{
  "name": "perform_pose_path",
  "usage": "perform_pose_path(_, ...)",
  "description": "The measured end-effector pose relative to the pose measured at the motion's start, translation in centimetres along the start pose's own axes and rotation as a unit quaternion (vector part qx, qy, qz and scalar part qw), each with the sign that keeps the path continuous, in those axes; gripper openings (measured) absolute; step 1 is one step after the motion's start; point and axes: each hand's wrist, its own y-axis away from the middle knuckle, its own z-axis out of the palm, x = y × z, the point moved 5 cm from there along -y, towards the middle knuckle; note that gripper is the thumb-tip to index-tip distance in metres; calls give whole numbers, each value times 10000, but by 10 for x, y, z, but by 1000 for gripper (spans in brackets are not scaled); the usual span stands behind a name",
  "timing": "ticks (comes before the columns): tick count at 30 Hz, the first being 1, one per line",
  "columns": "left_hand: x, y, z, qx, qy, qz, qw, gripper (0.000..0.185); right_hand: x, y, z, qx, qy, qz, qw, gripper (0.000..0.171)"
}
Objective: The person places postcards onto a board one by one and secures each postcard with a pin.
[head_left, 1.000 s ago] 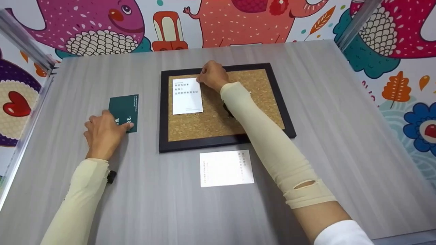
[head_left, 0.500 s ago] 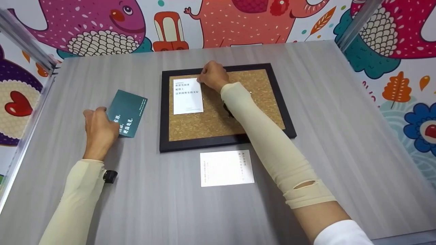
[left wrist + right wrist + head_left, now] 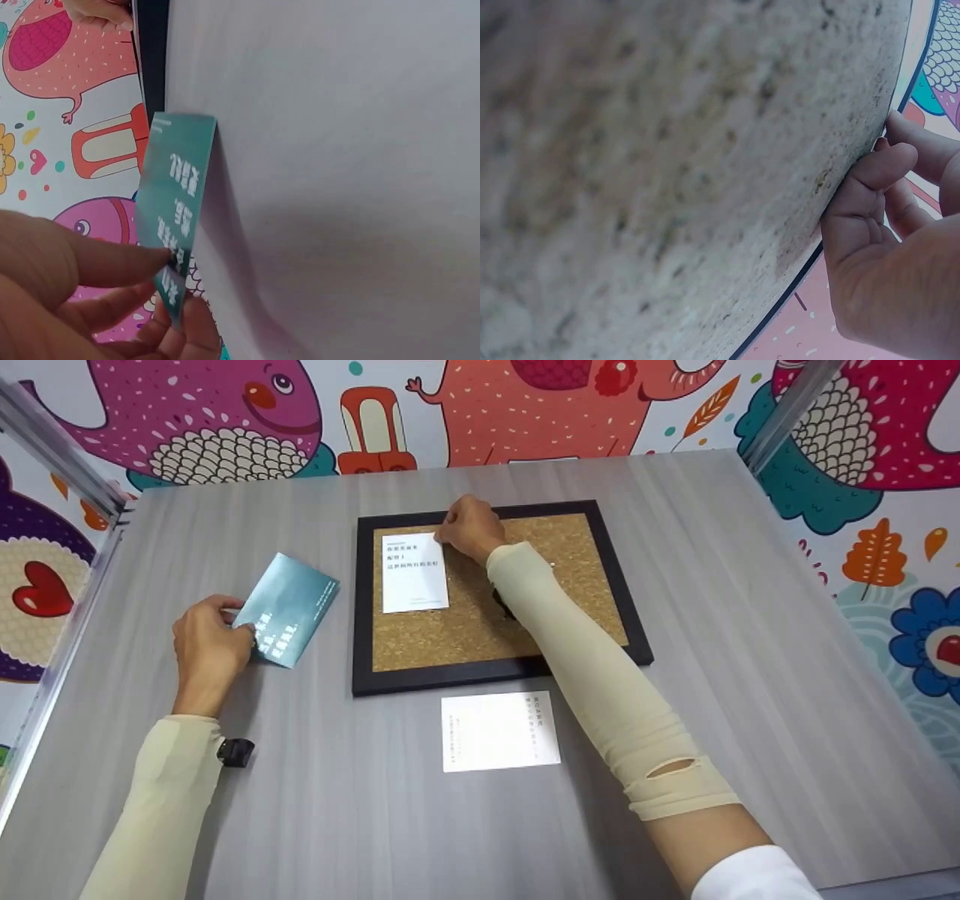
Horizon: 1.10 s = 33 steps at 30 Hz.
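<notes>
Fingers and thumb of the left hand (image 3: 206, 649) pinch a dark green printed card (image 3: 289, 609) — lifted, tilted off the grey wood-grain table (image 3: 750, 660). Right hand (image 3: 469, 526) rests curled fingertips at the white printed card's (image 3: 415, 573) top corner on the black-framed cork board (image 3: 495, 592) — whether it pinches anything is unclear.

Left hand (image 3: 206, 641) pinches with thumb and fingers, forearm low; right hand (image 3: 469, 526) reaches forward, fingers curled.
</notes>
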Motion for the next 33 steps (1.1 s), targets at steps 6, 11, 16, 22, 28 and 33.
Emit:
perform_pose_path(6,-1,3,-3,-161,255,-205,9993,45,1,-1,0,2,-1,-8,10000,15)
perform_pose_path(11,-1,3,-4,-314,533,-247,9978,46,0,-1,0,22,-13,-24,10000,16)
perform_pose_path(16,-2,2,-6,-375,720,-321,9962,47,0,-1,0,3,-18,-2,10000,16)
perform_pose_path(22,-4,3,-8,-262,1027,-491,9932,49,-2,1,-1,17,-13,-71,10000,14)
perform_pose_path(28,0,2,-10,-97,1395,-563,9886,47,-3,3,-1,8,-28,-26,10000,13)
perform_pose_path(33,6,4,-12,18,1705,-597,9835,44,-2,1,-1,7,25,45,10000,13)
